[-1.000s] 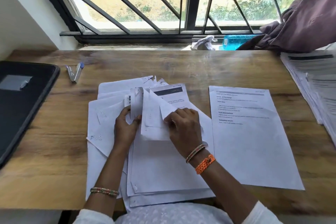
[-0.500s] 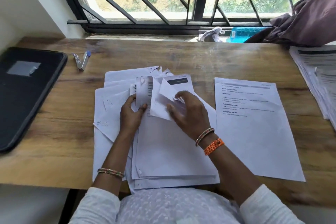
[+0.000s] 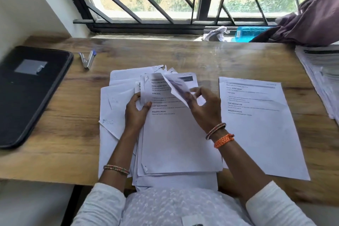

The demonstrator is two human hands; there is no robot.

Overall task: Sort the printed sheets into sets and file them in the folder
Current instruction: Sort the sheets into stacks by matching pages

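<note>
White printed sheets [image 3: 179,139], black folder [image 3: 27,93], brown wood-grain table [image 3: 183,55], orange wristband [image 3: 224,140]

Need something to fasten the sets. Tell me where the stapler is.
In the head view, the stapler lies on the desk's far left, between the black folder and the paper pile.

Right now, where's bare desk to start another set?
Free: wood between black zip folder and loose paper pile, below the two pens; also the far strip along the window. Crowded: the narrow gap before the single printed sheet and right-edge stack.
</note>
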